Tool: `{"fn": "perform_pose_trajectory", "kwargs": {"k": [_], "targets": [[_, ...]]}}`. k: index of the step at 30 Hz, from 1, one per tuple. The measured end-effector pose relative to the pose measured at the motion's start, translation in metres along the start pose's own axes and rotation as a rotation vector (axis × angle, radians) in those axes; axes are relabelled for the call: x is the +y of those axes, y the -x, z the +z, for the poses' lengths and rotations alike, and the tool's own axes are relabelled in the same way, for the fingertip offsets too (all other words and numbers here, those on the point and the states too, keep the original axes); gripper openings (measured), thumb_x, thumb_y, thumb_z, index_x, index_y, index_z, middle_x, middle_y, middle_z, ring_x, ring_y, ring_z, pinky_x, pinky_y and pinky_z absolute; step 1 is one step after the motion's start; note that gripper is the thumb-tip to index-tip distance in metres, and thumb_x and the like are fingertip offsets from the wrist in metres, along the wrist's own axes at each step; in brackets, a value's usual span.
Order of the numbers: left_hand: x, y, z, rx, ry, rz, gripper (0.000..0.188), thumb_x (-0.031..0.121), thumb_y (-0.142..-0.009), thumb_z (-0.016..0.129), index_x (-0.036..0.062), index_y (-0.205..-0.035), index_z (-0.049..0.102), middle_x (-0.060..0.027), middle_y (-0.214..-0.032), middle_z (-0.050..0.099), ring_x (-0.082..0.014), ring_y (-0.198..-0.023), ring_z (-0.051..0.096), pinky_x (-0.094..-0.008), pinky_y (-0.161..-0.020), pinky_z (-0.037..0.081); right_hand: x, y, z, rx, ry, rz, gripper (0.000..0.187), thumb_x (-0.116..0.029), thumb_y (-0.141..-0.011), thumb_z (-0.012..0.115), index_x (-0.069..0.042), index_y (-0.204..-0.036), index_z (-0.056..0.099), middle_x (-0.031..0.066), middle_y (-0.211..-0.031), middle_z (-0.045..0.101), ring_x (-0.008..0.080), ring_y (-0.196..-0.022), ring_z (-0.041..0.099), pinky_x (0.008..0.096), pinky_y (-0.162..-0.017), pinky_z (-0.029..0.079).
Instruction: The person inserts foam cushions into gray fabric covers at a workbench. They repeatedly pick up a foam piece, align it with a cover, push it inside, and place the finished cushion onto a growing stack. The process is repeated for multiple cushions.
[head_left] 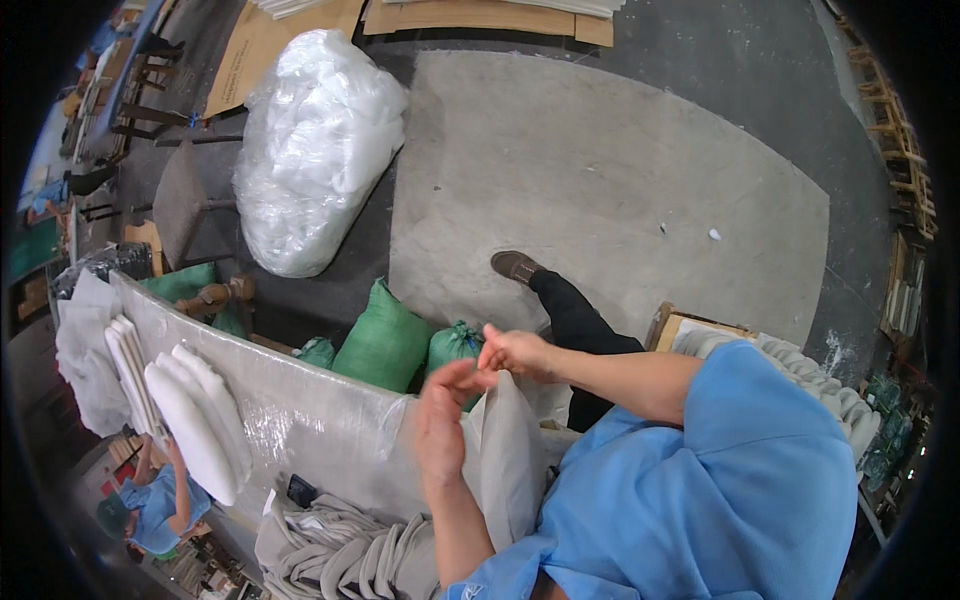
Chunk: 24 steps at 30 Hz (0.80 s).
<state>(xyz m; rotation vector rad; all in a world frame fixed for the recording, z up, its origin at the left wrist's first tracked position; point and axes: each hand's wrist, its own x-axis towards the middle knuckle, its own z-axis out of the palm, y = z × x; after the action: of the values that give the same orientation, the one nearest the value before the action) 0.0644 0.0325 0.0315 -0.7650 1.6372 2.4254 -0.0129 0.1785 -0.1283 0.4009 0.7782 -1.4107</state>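
A pale grey, pointed fabric piece (508,460) stands just below the hands, its top corner at the fingertips of the blurred, loosely curled left hand (443,415) and the narrowly drawn-in right hand (518,355); whether either grips it, I cannot tell. Left of it, the plastic-wrapped grey surface (325,435) carries heaped pale grey fabric pieces (350,560), with a bulging green woven sack (380,340) past its edge. Farther off, a white bundle in clear plastic (315,160) lies near a brown cardboard sheet (255,50) whose small print is unreadable.
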Motion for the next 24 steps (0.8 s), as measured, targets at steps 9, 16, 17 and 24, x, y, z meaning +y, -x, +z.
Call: {"fn": "perform_pose_trajectory", "kwargs": {"k": [9,16,17,24], "targets": [[-0.103,0.085,0.005,0.519,-0.385,0.005,0.034,0.015,-0.110,0.054,-0.0023,-0.137,0.062,-0.0148,-0.133,0.069,-0.0255,-0.125,0.064,-0.0370,-0.111,0.047,-0.049,0.084,-0.002,0.105,0.595,-0.087,0.062,-0.060,-0.109,0.045,-0.006,-0.130,0.066,0.0079,-0.124,0.068,0.0171,-0.105,0.064,0.0375,-0.093,0.050],[-0.128,0.162,-0.007,0.821,-0.759,-0.113,0.037,0.027,-0.100,0.069,-0.0001,-0.126,0.069,-0.0191,-0.113,0.071,-0.0306,-0.104,0.069,-0.0392,-0.093,0.055,-0.051,0.097,0.061,-0.087,0.745,0.023,0.051,-0.018,-0.095,0.070,-0.005,-0.142,0.058,0.0136,-0.127,0.066,0.0206,-0.115,0.065,0.0348,-0.098,0.052],[-0.132,0.171,-0.008,0.831,-0.757,-0.142,0.038,0.027,-0.100,0.069,-0.0003,-0.125,0.069,-0.0186,-0.111,0.071,-0.0298,-0.102,0.069,-0.0387,-0.092,0.055,-0.049,0.096,0.069,-0.110,0.804,0.027,0.051,-0.015,-0.095,0.069,-0.006,-0.144,0.057,0.0148,-0.130,0.066,0.0208,-0.117,0.064,0.0355,-0.100,0.052],[-0.154,0.211,-0.009,0.838,-0.336,-0.206,0.034,0.028,-0.101,0.070,-0.0005,-0.119,0.071,-0.0116,-0.099,0.076,-0.0196,-0.094,0.070,-0.0342,-0.088,0.055,-0.038,0.065,0.118,-0.205,1.212,0.176,0.052,-0.019,-0.094,0.066,-0.004,-0.144,0.060,0.0158,-0.133,0.068,0.0234,-0.117,0.066,0.0387,-0.096,0.055]]}}
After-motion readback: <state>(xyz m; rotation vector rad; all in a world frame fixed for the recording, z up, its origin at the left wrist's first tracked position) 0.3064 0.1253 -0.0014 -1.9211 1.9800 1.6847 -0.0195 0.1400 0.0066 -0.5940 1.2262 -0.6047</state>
